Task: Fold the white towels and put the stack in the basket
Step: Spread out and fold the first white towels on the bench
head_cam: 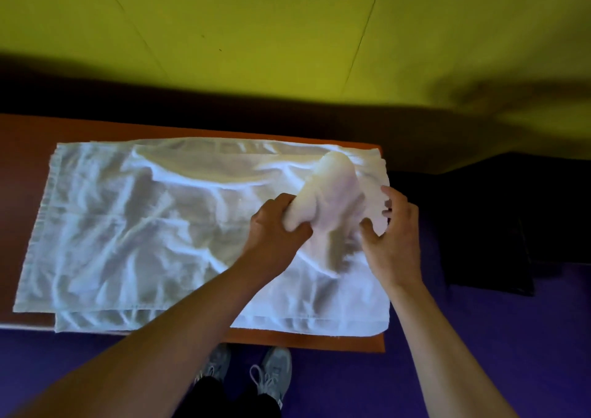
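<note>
Left hand (271,228) grips 1 bunched towel (329,200) | right hand (393,238) spread, touching | 2 flat towels (128,225)

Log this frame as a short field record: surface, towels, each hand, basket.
surface: orange-brown table
towels: white towels spread flat in layers, rumpled
lifted part: bunched towel raised at the right end
left hand: grips the bunch
right hand: fingers spread, touching the bunch's right side
basket: none recognisable in view

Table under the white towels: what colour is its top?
Orange-brown table, seen best in the head view along its near edge.
</note>
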